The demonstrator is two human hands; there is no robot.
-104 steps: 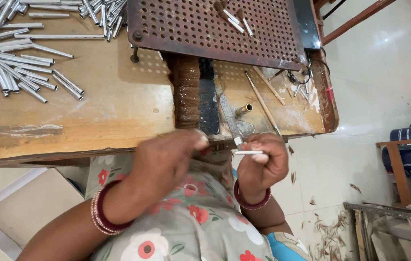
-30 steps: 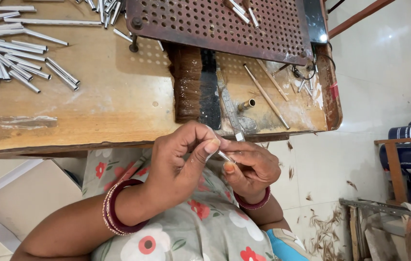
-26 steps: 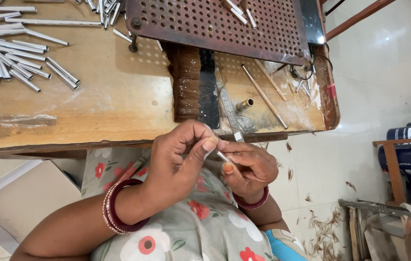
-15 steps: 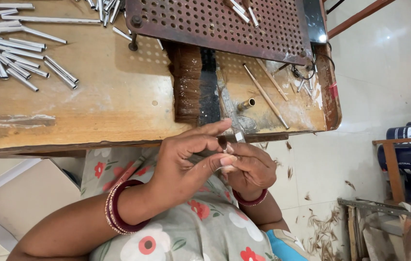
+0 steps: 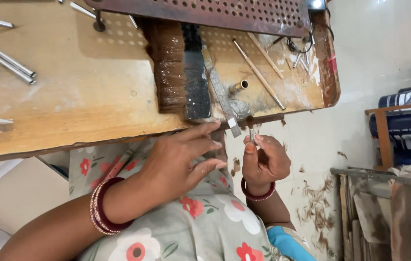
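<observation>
My left hand (image 5: pixel 176 159) has let go, fingers spread empty at the table's (image 5: pixel 94 106) near edge; my right hand (image 5: pixel 263 162) alone now pinches the small metal tube (image 5: pixel 252 135) upright.

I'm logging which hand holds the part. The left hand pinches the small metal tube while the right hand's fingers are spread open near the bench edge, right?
Not quite: the sides are swapped. In the head view, the right hand pinches the small metal tube, while the left hand has its fingers spread open near the bench edge.
</observation>
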